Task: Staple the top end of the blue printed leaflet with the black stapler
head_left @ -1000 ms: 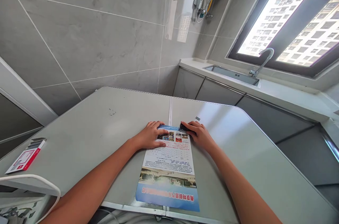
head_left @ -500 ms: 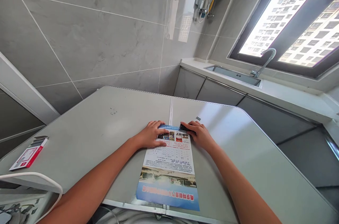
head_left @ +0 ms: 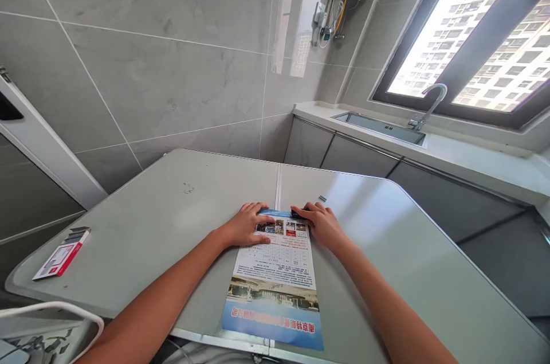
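Observation:
A printed leaflet (head_left: 275, 289) with blue ends, small photos and rows of text lies flat on the grey table (head_left: 163, 220). Its far edge is under my hands. My left hand (head_left: 249, 225) rests on the leaflet's far left part, fingers spread. At the far right corner, my right hand (head_left: 320, 223) has its fingers wrapped round a small black object (head_left: 297, 214), which sits at the leaflet's edge and is partly hidden by the fingers.
A red and white card packet (head_left: 62, 255) lies at the table's left. Just beyond my right hand is a small dark strip (head_left: 322, 199). A white cable (head_left: 51, 305) loops at the lower left. Behind stand a counter with a sink (head_left: 382, 128) and tap (head_left: 433, 103).
The view has tilted up slightly, so the table and leaflet sit a little lower. My hands hold nearly the same places on the leaflet.

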The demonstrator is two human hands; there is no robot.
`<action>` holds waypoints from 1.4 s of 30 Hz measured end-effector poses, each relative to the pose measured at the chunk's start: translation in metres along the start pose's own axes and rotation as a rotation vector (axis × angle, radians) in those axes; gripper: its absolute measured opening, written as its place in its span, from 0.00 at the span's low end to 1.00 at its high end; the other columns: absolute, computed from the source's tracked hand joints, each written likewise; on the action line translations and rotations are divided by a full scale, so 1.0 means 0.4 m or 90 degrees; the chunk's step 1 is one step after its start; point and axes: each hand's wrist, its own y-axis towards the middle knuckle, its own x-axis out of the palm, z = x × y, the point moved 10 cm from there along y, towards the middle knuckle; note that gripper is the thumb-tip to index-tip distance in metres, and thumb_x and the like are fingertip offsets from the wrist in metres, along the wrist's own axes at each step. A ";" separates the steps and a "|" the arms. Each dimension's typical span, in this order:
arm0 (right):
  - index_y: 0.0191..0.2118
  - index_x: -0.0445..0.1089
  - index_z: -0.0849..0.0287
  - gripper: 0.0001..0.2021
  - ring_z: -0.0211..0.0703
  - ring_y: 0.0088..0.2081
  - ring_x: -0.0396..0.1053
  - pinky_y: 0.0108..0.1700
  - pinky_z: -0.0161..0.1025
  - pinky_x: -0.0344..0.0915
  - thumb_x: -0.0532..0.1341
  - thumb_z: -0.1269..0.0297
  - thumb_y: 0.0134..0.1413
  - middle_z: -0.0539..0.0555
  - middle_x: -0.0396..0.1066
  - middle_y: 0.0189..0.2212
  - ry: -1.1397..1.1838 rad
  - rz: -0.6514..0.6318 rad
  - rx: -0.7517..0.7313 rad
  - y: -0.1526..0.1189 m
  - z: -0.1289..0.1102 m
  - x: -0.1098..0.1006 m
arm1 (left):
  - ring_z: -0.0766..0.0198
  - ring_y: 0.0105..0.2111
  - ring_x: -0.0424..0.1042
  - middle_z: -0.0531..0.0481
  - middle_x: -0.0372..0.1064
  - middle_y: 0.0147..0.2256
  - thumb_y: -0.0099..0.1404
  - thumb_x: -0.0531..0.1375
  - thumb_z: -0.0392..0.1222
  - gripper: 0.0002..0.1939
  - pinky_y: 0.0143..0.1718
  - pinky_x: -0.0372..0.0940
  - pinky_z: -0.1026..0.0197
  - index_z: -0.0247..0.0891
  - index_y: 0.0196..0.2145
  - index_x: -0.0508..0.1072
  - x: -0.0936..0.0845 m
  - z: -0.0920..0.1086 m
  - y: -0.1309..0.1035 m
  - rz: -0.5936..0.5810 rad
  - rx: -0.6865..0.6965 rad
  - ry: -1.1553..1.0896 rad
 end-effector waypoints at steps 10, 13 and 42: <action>0.65 0.66 0.40 0.29 0.50 0.48 0.66 0.48 0.46 0.55 0.54 0.75 0.64 0.55 0.74 0.49 0.109 0.119 0.012 -0.018 0.011 -0.024 | 0.43 0.64 0.60 0.41 0.59 0.64 0.62 0.68 0.60 0.29 0.65 0.54 0.38 0.52 0.59 0.74 -0.009 0.008 0.006 -0.010 -0.001 0.030; 0.66 0.65 0.41 0.30 0.49 0.49 0.67 0.49 0.46 0.56 0.54 0.76 0.63 0.55 0.74 0.50 0.126 0.144 0.033 -0.025 0.043 -0.035 | 0.43 0.63 0.60 0.42 0.59 0.65 0.63 0.67 0.60 0.29 0.65 0.54 0.37 0.53 0.60 0.74 -0.007 0.007 0.008 -0.012 -0.003 0.038; 0.55 0.68 0.51 0.22 0.50 0.46 0.74 0.48 0.43 0.66 0.63 0.72 0.54 0.53 0.78 0.46 0.429 0.094 -0.035 -0.045 -0.136 -0.055 | 0.43 0.63 0.61 0.41 0.60 0.64 0.61 0.69 0.57 0.28 0.65 0.56 0.40 0.48 0.56 0.75 -0.006 0.002 0.000 0.019 0.010 0.019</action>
